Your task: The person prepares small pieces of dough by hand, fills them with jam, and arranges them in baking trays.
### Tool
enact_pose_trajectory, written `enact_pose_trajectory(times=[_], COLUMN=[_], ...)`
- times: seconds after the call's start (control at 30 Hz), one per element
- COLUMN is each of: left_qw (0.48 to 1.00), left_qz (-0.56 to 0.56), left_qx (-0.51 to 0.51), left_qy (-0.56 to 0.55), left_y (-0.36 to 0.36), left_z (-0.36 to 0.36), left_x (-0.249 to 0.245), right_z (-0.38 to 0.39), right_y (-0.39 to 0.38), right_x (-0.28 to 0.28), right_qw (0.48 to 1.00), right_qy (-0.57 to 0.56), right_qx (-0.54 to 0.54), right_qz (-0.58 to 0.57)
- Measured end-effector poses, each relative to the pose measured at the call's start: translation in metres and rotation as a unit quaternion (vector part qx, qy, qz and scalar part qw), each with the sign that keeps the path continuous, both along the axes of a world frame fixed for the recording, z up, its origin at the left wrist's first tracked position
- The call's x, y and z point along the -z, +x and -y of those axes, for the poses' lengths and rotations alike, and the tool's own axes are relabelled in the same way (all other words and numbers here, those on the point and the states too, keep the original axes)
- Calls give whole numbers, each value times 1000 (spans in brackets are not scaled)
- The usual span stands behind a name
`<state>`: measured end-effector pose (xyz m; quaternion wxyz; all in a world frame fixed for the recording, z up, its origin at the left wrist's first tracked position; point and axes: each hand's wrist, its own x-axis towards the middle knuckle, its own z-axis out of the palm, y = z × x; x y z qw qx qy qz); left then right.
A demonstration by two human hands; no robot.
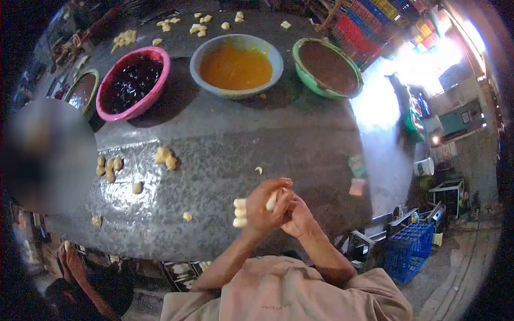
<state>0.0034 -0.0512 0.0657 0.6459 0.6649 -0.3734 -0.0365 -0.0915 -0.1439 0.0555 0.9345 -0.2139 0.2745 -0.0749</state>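
Observation:
Over the dark table (pixel 209 235), my left hand (pixel 263 209) and my right hand (pixel 301 218) are brought together, fingers curled round a pale piece of dough (pixel 272 201). Only part of that piece shows between the fingers. Just left of my left hand, a short row of smooth pale dough pieces (pixel 240 213) lies on the tabletop, partly hidden behind the hand. A small curved dough scrap (pixel 259 170) rests a little beyond my hands.
Across the table stand a pink bowl (pixel 165 80) of dark red filling, a grey bowl (pixel 199 88) of orange filling and a green bowl (pixel 313 85) of brown filling. Dough lumps (pixel 166 158) lie left. A co-worker's hand (pixel 71 261) is lower left; a blue crate (pixel 409 251) stands right.

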Motion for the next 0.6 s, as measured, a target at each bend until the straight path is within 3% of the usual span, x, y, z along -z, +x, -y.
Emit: enact_pose_trajectory(times=[0.03,0.13,0.17,0.2,0.23,0.27,0.3,0.33,0.37,0.43,0.47,0.53,0.6], left_qw=[994,982,975,975,981,979,977,971,962,952,951,950,880], left_qz=[-105,-180,-204,-208,-172,-133,-136,-136,-139,-142,-166,-183,-410], left_qx=[35,64,83,81,53,26,24,43,62,78,62,44,21], left_qy=[22,-2,-19,-11,73,155,161,193,225,259,255,247,240], left_y=[-3,-13,-10,-8,-5,-2,3,9,13,17,20,26,27], left_z=[12,42,59,64,66,66,64,57,49,38,34,29,24], left_x=[3,6,7,12,16,20,24,27,30,29,28,14,-10], right_z=[20,84,120,148,184,225,260,294,324,373,394,420,389], right_y=[2,-10,-11,20,52,86,117,144,168,205,213,224,213], right_x=[11,52,57,13,-13,-27,-43,-52,-46,-37,-20,16,-1], right_qw=[999,991,989,954,935,860,704,566,490,374,376,301,317], right_qy=[25,50,-20,-245,-300,-471,-695,-805,-853,-880,-881,-896,-891], right_qx=[-25,-118,-141,-172,-187,-183,-119,-67,12,-44,-43,-150,-151], right_qz=[9,34,26,8,-41,-68,-87,-163,-178,-288,-285,-288,-288])
